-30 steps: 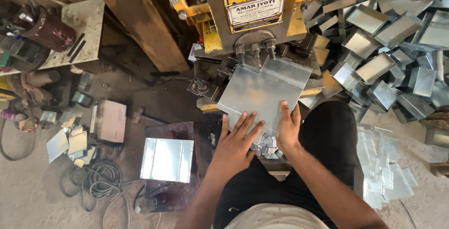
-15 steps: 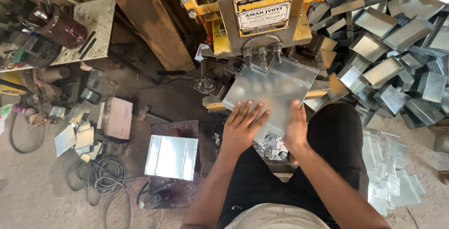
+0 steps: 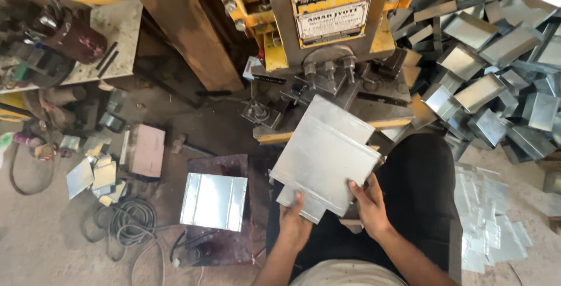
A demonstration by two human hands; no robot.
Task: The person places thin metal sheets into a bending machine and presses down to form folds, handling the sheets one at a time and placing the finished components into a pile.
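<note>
Workshop floor (image 3: 47,251), press machine (image 3: 327,35) at 12 o'clock, sheet metal blank (image 3: 324,154) held in front of it.
Left hand (image 3: 294,224) fingers pinch the blank's notched near corner at 6 o'clock; right hand (image 3: 367,201) fingers grip its near edge at 5 o'clock. Blank sits tilted, far edge just under the press die. Stack of flat blanks (image 3: 213,201) at 9 o'clock on a dark block; pile of formed trays (image 3: 497,75) at 2 o'clock.
</note>
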